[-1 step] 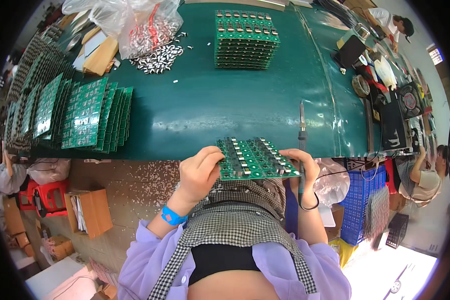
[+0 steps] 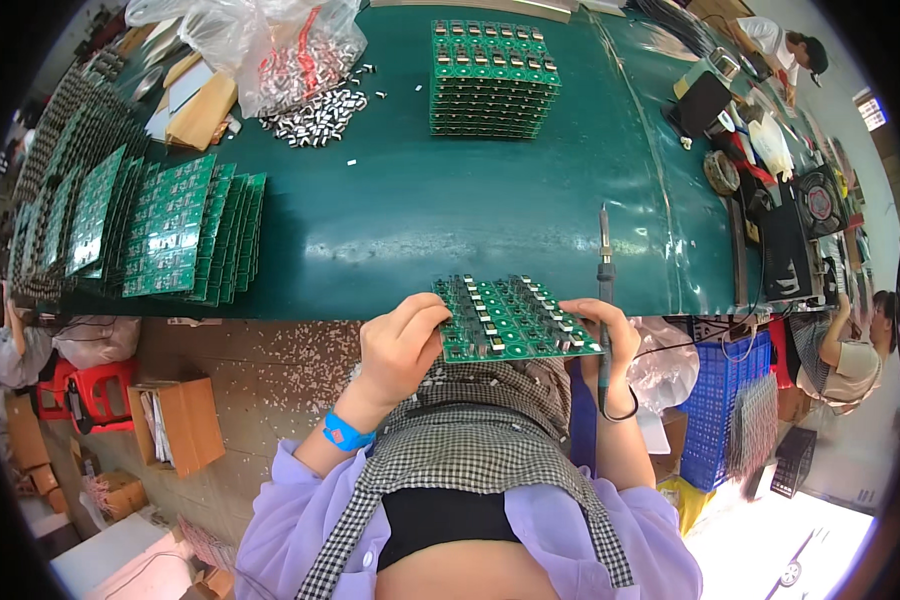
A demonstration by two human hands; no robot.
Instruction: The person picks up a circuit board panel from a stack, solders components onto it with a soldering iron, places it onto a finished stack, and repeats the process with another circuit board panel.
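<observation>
A green circuit board [image 2: 505, 335] with rows of small metal-cased parts is held tilted at the table's near edge, above my lap. My left hand [image 2: 402, 345], a blue band on its wrist, pinches the board's left edge. At the opposite edge my right hand [image 2: 610, 335] grips the board's far right corner. That same hand also has a soldering iron [image 2: 606, 270] in it, its tip pointing away from me over the table and its cord looping at my wrist. My right fingers are partly hidden behind the board and the iron.
A neat stack of populated boards [image 2: 495, 85] stands at the far middle of the green table [image 2: 450, 200]. More boards [image 2: 170, 230] stand upright at left. Small metal parts [image 2: 315, 118] spill from a plastic bag [image 2: 270, 50]. Tools and a fan [image 2: 820, 203] line the right.
</observation>
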